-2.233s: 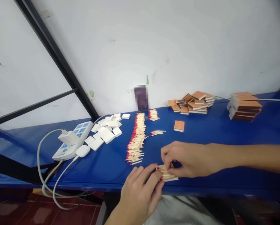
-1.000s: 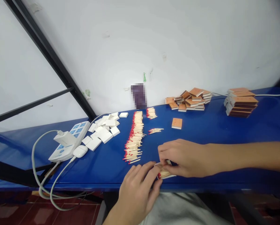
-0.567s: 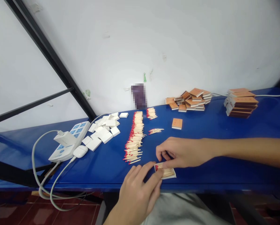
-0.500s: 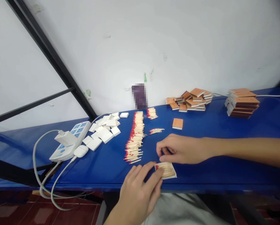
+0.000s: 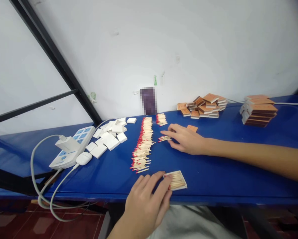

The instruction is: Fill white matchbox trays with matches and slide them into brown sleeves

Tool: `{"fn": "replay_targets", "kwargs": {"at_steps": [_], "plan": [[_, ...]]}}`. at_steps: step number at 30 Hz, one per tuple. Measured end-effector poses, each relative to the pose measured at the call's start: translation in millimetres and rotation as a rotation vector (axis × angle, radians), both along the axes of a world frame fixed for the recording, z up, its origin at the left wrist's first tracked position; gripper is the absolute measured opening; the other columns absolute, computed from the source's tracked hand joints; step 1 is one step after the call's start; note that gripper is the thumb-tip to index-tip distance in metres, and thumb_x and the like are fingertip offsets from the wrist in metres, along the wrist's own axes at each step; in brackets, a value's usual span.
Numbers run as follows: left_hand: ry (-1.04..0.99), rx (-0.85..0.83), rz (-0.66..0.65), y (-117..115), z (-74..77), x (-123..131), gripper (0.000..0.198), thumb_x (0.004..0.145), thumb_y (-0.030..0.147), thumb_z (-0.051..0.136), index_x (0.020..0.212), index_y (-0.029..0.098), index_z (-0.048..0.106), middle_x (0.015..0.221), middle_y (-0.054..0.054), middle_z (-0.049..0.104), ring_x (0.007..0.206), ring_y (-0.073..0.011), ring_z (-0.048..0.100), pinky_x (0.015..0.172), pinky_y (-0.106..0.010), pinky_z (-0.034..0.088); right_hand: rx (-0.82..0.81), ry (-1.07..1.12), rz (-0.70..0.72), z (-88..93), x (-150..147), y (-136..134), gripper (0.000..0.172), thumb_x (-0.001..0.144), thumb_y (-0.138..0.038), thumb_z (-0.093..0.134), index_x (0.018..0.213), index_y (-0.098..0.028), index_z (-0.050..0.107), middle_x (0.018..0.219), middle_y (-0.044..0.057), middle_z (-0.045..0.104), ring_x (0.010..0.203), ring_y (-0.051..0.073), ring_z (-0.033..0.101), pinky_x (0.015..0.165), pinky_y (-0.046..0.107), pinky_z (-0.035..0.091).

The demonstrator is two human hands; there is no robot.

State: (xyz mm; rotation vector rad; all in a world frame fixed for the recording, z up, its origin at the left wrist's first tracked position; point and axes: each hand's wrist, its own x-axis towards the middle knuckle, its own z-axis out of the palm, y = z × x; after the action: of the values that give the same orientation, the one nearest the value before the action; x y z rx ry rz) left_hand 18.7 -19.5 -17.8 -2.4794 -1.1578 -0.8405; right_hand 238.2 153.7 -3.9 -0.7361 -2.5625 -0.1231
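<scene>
At the near edge of the table, my left hand [image 5: 147, 200] grips the left end of a white matchbox tray [image 5: 184, 186], its fingertips reaching over the rim. Red-tipped matches [image 5: 176, 180] lie side by side in the tray. Farther back, my right hand [image 5: 186, 139] is open over a small bunch of matches [image 5: 164, 138], fingers and thumb apart around it. An orange matchbox [image 5: 193, 128] is partly covered by that hand. To the left runs a long row of matches [image 5: 145, 142], and a small pile of matches [image 5: 161, 119] lies behind.
White tray boxes [image 5: 111, 132] are heaped at left, beside a power strip [image 5: 75, 146] with a charger, cables and a white earbud case [image 5: 84, 158]. Orange matchboxes are piled [image 5: 205, 106] and stacked [image 5: 258, 111] along the wall. A blurred dark object [image 5: 148, 101] leans there.
My right hand has moved from beside the tray up to the small bunch of matches, its fingers spreading. My left hand stays on the tray.
</scene>
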Motion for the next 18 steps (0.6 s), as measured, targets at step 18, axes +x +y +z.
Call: {"fn": "replay_targets", "kwargs": {"at_steps": [18], "plan": [[0.02,0.04,-0.008,0.1,-1.4,-0.3,0.027,0.104,0.024,0.043,0.123,0.018,0.062,0.119,-0.007,0.07,0.086,-0.0236,0.067,0.077,-0.038,0.049,-0.01,-0.011,0.172,-2.1,3.5,5.9,0.026,0.097,-0.019,0.049,0.106,-0.013,0.072,0.106,0.015,0.062,0.095,0.025,0.057,0.086,0.043,0.049]]}}
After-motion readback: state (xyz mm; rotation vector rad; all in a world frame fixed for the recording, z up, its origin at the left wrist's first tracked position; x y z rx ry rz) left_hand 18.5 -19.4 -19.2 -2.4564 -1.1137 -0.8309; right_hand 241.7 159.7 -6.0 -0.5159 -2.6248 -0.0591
